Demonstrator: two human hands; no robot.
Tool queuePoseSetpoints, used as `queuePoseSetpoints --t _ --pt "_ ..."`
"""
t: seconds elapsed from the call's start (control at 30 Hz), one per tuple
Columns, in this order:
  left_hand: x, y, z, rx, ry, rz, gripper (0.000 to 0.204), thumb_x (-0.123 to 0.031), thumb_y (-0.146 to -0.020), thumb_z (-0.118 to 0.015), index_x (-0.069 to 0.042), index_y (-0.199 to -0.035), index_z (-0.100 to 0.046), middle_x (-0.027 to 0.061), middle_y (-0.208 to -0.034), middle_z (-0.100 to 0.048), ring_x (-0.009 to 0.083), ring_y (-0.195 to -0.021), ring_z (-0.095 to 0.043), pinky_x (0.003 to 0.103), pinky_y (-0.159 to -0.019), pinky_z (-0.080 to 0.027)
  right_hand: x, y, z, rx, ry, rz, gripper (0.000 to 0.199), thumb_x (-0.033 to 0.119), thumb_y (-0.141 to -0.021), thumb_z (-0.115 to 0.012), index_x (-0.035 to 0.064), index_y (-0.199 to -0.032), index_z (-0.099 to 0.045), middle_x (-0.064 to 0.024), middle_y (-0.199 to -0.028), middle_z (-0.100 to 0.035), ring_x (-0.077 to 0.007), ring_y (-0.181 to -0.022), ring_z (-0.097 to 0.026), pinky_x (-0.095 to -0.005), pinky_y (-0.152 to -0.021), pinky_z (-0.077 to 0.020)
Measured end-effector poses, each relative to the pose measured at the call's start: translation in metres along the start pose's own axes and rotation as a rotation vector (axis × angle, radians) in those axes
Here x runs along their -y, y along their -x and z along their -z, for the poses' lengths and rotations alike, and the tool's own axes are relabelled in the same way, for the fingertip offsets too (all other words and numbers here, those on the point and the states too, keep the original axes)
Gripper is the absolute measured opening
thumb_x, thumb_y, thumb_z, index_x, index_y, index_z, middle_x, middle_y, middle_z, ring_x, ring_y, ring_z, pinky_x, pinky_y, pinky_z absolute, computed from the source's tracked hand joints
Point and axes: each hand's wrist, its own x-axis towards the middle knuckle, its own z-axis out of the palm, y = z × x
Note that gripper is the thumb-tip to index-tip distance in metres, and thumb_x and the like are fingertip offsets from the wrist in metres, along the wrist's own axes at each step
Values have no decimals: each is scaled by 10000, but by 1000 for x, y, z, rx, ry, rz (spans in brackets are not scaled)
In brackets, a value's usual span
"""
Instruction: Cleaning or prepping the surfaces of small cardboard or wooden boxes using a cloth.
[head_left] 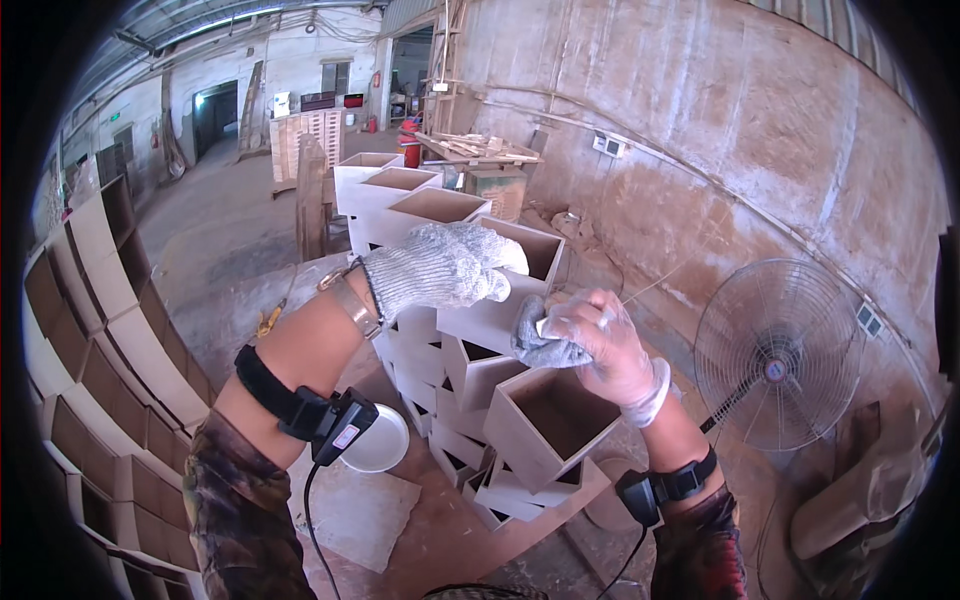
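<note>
My left hand [440, 265], in a grey knitted glove, is at the near rim of a pale open-topped wooden box [487, 318]. Its fingers lie over the rim and the thumb is on the outer side, closed on the edge. My right hand [605, 345] wears a thin clear glove. Pinched in its fingers is a crumpled grey cloth [545, 335], close to the right side of that box. Another open wooden box [530, 440] sits nearer to me, tilted on the stack, with a dark brown inside.
More pale boxes [405, 178] run away in a tall stack. Rows of boxes [105, 270] stand at the left. A white round lid or dish [378, 445] and a flat board [370, 510] lie below. At the right is a large caged fan [778, 355] near the stained wall.
</note>
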Motion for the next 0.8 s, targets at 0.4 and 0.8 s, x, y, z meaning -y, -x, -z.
queuePoseSetpoints --t 0.4,0.8 --pt "2 -5 3 19 33 -52 268 -262 -826 -579 -132 -1059 -601 87 -1008 -626 255 -974 -587 352 -853 -457 -8 6 25 -821 -427 -371 398 -57 -702 -638 38 -1076 -542 -88 -1094 -532 -205 -1033 -526 -327 -922 -405" --pt "-66 104 -23 -552 -88 94 262 -235 -812 -619 -77 -1021 -613 91 -1030 -615 299 -1008 -558 397 -857 -445 95 225 -2 -955 -644 -1136 452 435 -856 -513 47 -1088 -511 -23 -840 -557 -200 -824 -573 -313 -759 -466"
